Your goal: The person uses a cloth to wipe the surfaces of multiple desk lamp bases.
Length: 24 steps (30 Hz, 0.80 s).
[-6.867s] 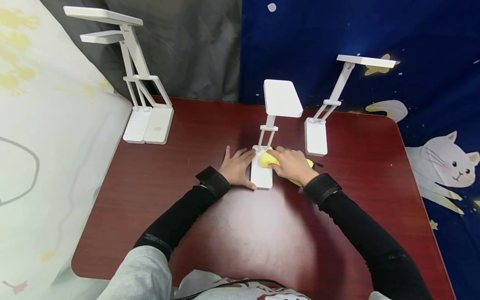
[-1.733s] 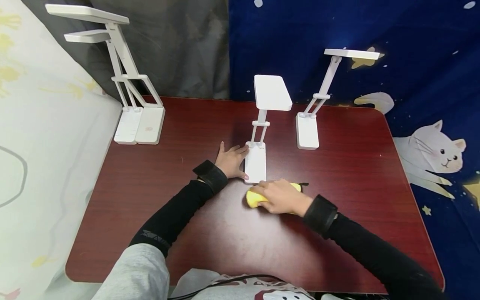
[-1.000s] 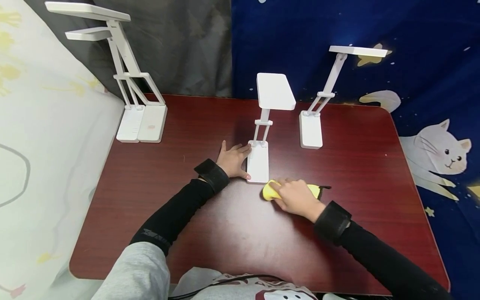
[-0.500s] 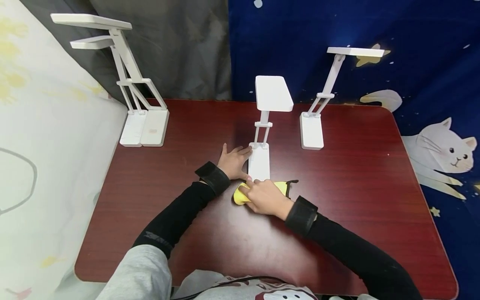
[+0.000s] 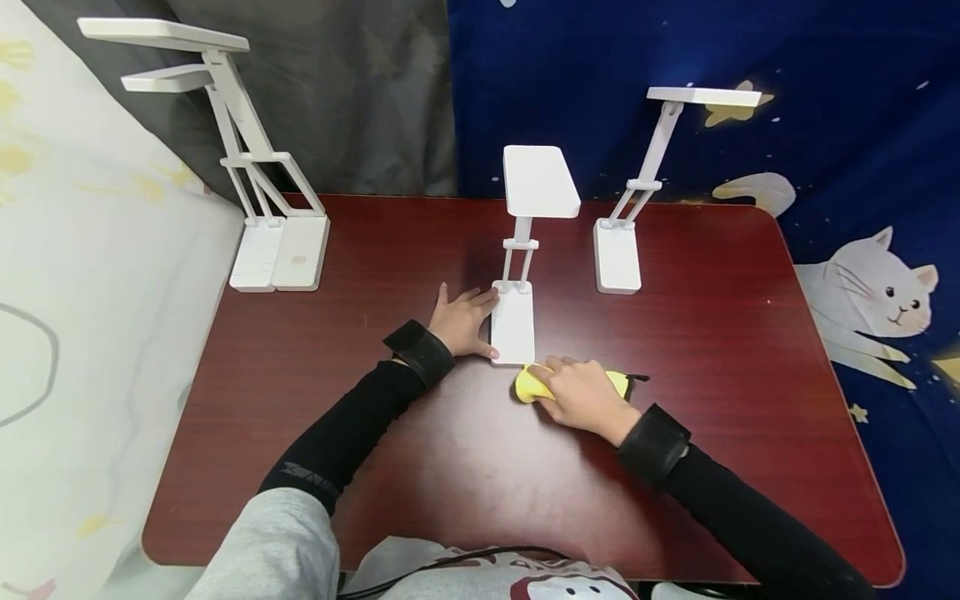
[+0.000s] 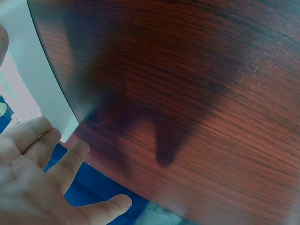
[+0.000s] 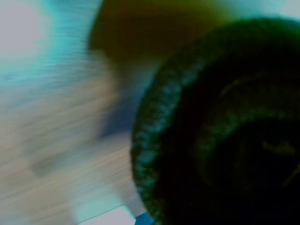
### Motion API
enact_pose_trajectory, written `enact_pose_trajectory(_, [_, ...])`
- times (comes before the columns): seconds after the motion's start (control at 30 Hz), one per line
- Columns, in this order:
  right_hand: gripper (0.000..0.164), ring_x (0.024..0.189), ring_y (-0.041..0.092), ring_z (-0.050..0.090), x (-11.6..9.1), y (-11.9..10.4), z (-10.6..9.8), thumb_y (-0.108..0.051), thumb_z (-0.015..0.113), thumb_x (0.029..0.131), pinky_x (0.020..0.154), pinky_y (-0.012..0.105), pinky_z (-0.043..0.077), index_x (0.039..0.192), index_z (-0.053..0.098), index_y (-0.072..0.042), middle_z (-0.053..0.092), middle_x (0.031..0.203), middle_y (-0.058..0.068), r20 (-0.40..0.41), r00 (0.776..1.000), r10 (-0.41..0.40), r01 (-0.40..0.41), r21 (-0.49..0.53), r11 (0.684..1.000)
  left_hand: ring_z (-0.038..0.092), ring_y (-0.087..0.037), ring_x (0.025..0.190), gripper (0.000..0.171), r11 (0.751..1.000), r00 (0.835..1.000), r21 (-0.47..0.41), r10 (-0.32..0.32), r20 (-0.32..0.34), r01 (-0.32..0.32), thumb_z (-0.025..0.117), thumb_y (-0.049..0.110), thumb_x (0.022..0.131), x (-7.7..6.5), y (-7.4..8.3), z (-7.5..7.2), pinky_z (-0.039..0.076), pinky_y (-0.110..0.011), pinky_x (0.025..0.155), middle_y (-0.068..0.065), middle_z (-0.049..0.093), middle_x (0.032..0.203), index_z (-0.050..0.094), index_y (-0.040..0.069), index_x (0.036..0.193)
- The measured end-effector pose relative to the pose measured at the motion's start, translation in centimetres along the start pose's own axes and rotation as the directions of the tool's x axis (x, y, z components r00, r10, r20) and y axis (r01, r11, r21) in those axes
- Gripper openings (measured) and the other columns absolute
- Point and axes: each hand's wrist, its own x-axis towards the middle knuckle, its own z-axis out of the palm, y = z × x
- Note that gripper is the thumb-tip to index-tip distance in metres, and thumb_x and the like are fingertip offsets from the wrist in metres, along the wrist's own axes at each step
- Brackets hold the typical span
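A white desk lamp (image 5: 512,323) with a folding arm and a flat rectangular head (image 5: 540,181) stands mid-table. My left hand (image 5: 459,323) lies along the left side of its base, thumb at the front corner and spread fingers at the back corner. In the left wrist view those straight fingers (image 6: 70,161) touch the base (image 6: 44,70). Just in front of the base, my right hand (image 5: 585,396) grips a bunched yellow cloth (image 5: 530,385) with black trim and a thin black strap, low on the tabletop. The right wrist view is blurred and mostly filled by a dark round shape (image 7: 159,140).
Another white lamp (image 5: 617,257) stands at the back right. Two more lamps (image 5: 300,254) stand side by side at the back left. The dark red table (image 5: 420,517) has rounded corners. Grey and blue curtains (image 5: 360,100) hang behind it.
My right hand has moved the yellow cloth off the lamp's base to the tabletop before it, sliding left, then back right in the last half second. The left hand has stayed at the base.
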Motion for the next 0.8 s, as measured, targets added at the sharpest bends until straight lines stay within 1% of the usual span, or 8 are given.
enact_pose_trajectory(0.07, [0.040, 0.062, 0.020, 0.059, -0.4, 0.9, -0.2, -0.037, 0.065, 0.074, 0.043, 0.037, 0.043, 0.108, 0.061, -0.018, 0.063, 0.082, 0.001, 0.006, 0.999, 0.048, -0.048, 0.000, 0.999, 0.028, -0.016, 0.139, 0.096, 1.000, 1.000, -0.005, 0.002, -0.003, -0.002, 0.070, 0.061, 0.063, 0.0, -0.2, 0.1, 0.011, -0.063, 0.109, 0.007, 0.029, 0.150, 0.032, 0.021, 0.142])
enact_pose_trajectory(0.17, [0.042, 0.062, 0.023, 0.061, 0.0, 2.3, -1.0, -0.036, 0.065, 0.073, 0.043, 0.040, 0.044, 0.110, 0.060, -0.017, 0.064, 0.084, 0.004, -0.035, 0.993, 0.113, -0.113, -0.005, 0.994, 0.029, -0.016, 0.139, 0.097, 1.000, 1.000, -0.006, 0.002, -0.001, -0.002, 0.070, 0.062, 0.062, -0.1, -0.5, 0.3, 0.011, -0.063, 0.109, 0.007, 0.028, 0.150, 0.032, 0.021, 0.142])
enact_pose_trajectory(0.23, [0.044, 0.064, 0.025, 0.062, 1.2, 2.8, -1.7, -0.035, 0.065, 0.073, 0.043, 0.042, 0.044, 0.111, 0.060, -0.015, 0.063, 0.085, 0.007, -0.092, 0.986, 0.137, -0.138, 0.005, 0.990, 0.029, -0.016, 0.139, 0.098, 1.000, 1.000, 0.004, -0.002, -0.001, 0.002, 0.070, 0.062, 0.062, -0.1, -0.7, 0.4, 0.012, -0.062, 0.110, 0.007, 0.028, 0.150, 0.032, 0.021, 0.142])
enact_pose_trajectory(0.37, [0.044, 0.067, 0.028, 0.061, 5.0, 3.2, -2.2, -0.034, 0.063, 0.075, 0.045, 0.043, 0.045, 0.113, 0.058, -0.012, 0.062, 0.086, 0.010, -0.186, 0.970, 0.156, -0.160, -0.007, 0.987, 0.030, -0.016, 0.138, 0.097, 1.000, 1.000, 0.002, -0.011, -0.003, 0.011, 0.071, 0.062, 0.061, -0.1, -0.5, 0.6, 0.013, -0.059, 0.111, 0.008, 0.029, 0.150, 0.033, 0.021, 0.141])
enact_pose_trajectory(0.43, [0.042, 0.067, 0.029, 0.061, 6.5, 3.2, -1.8, -0.032, 0.062, 0.076, 0.045, 0.044, 0.045, 0.113, 0.058, -0.012, 0.062, 0.086, 0.011, -0.179, 0.970, 0.164, -0.174, -0.038, 0.984, 0.029, -0.016, 0.139, 0.097, 1.000, 1.000, -0.006, 0.000, 0.008, 0.000, 0.070, 0.062, 0.062, -0.1, -0.2, 0.8, 0.013, -0.059, 0.111, 0.007, 0.029, 0.150, 0.032, 0.021, 0.142])
enact_pose_trajectory(0.53, [0.040, 0.068, 0.030, 0.061, 7.4, 3.2, -0.9, -0.030, 0.062, 0.076, 0.046, 0.044, 0.047, 0.111, 0.058, -0.010, 0.063, 0.088, 0.013, -0.124, 0.976, 0.178, -0.188, -0.075, 0.979, 0.029, -0.018, 0.139, 0.098, 1.000, 0.999, -0.023, 0.022, 0.037, -0.021, 0.070, 0.061, 0.063, 0.0, 0.4, 0.9, 0.012, -0.060, 0.111, 0.006, 0.028, 0.150, 0.031, 0.020, 0.142])
enact_pose_trajectory(0.67, [0.039, 0.067, 0.030, 0.062, 7.3, 3.1, -0.3, -0.028, 0.063, 0.075, 0.047, 0.044, 0.047, 0.111, 0.060, -0.012, 0.063, 0.087, 0.012, -0.097, 0.974, 0.203, -0.208, -0.050, 0.977, 0.029, -0.017, 0.139, 0.098, 1.000, 0.999, -0.001, 0.019, 0.031, -0.019, 0.069, 0.062, 0.063, 0.2, 0.6, 0.8, 0.012, -0.060, 0.111, 0.007, 0.027, 0.151, 0.030, 0.020, 0.143])
enact_pose_trajectory(0.8, [0.043, 0.066, 0.028, 0.062, 6.6, 2.7, -0.7, -0.030, 0.065, 0.074, 0.047, 0.043, 0.047, 0.114, 0.061, -0.014, 0.062, 0.088, 0.009, -0.092, 0.981, 0.171, -0.173, -0.024, 0.985, 0.028, -0.015, 0.139, 0.099, 1.000, 1.000, 0.012, 0.006, 0.021, -0.006, 0.069, 0.063, 0.063, 0.3, 0.3, 0.5, 0.012, -0.059, 0.111, 0.009, 0.025, 0.151, 0.028, 0.022, 0.143])
